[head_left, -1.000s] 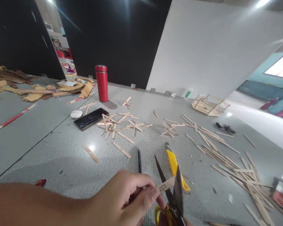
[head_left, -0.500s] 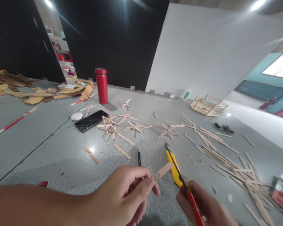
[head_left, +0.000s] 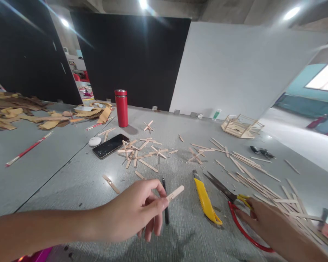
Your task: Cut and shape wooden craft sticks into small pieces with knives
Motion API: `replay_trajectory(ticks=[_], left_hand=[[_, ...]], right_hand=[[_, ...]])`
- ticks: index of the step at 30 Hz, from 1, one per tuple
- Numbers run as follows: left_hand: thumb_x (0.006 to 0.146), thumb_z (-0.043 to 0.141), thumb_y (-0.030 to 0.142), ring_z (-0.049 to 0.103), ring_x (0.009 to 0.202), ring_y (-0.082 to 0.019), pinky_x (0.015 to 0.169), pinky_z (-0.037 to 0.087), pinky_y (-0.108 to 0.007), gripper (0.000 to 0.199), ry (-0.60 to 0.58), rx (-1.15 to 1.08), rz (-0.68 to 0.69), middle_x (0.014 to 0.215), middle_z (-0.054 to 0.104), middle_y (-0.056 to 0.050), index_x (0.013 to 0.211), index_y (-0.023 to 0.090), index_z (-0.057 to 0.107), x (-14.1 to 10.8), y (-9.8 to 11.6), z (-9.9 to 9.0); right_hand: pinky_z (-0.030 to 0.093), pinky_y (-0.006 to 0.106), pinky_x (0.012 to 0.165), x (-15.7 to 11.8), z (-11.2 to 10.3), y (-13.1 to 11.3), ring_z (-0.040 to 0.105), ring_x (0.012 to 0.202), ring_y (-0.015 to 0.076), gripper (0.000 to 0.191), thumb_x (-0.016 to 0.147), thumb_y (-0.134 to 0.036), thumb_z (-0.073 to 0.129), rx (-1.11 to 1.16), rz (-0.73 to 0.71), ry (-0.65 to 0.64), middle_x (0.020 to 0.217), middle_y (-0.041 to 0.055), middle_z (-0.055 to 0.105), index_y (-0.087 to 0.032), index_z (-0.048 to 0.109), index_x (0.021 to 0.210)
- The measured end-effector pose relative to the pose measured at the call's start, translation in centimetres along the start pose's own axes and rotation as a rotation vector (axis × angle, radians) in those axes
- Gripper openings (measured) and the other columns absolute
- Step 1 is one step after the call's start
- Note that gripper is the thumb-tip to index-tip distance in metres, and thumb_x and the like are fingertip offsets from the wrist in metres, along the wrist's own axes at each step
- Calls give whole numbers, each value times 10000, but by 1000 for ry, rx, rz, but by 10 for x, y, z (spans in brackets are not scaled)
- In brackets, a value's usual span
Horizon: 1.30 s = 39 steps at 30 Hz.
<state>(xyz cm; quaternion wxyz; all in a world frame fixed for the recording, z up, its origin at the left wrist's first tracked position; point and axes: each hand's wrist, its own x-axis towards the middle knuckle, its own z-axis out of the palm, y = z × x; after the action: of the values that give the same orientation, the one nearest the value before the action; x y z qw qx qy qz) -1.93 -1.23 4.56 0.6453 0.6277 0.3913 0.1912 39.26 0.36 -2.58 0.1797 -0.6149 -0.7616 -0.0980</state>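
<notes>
Between thumb and fingers, my left hand [head_left: 142, 207] pinches a short wooden craft stick [head_left: 176, 192] with dark line marks drawn on it. A black pen [head_left: 166, 203] lies on the table just behind those fingers. At the right, my right hand [head_left: 265, 220] grips scissors [head_left: 224, 189] by their red and yellow handles, low over the table with the blades angled to the far left. A yellow utility knife [head_left: 206, 200] rests on the table between my hands.
Loose craft sticks [head_left: 147, 165] and small stick joints lie mid-table, with more thin sticks [head_left: 257, 182] at right. A phone [head_left: 110, 145], white earbud case [head_left: 94, 141] and red flask [head_left: 121, 109] stand farther left. A wooden stick frame [head_left: 242, 127] sits back right.
My right hand has moved right and down with the scissors, away from the craft stick. My left hand still holds the stick, now slightly farther left. The view has tilted up.
</notes>
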Motion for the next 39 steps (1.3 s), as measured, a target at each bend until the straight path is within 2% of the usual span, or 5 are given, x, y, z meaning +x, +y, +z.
replay_trajectory(ticks=[6,11,16,33,39], left_hand=[[1012,517,393,564,622,-118,566,401,-230,264,53,269,-45,741,622,11,839,194,529,2,-19,-18],[900,676,329,529,606,-121,581,377,-246,195,20,454,0,665,601,28,813,156,701,10,-39,-28],[945,651,287,602,794,-190,716,456,-313,136,156,668,113,848,652,-22,899,173,708,17,-52,-30],[1018,599,445,589,1301,-445,1035,547,-549,561,197,1438,408,1366,643,-281,1410,45,633,-8,-89,17],[1019,613,323,459,1474,-437,1098,494,-624,545,90,1328,292,1596,495,-202,1545,222,509,-13,-74,2]], right_hand=[[522,405,434,4,4,-10,714,520,324,326,954,-238,481,-256,-170,-19,608,138,676,-193,669,692],[629,372,742,30,7,-61,782,930,262,750,806,109,354,-269,-511,-56,1184,143,746,-211,567,1449],[551,335,601,46,13,-84,695,648,230,598,878,130,320,-228,-740,-71,817,43,719,-224,666,1214],[482,328,564,38,29,-187,629,691,202,75,1063,-203,501,410,-511,-476,993,55,575,-234,565,1039],[506,299,555,49,23,-166,633,590,153,235,1058,-229,515,559,-328,-137,855,28,648,-197,612,1270]])
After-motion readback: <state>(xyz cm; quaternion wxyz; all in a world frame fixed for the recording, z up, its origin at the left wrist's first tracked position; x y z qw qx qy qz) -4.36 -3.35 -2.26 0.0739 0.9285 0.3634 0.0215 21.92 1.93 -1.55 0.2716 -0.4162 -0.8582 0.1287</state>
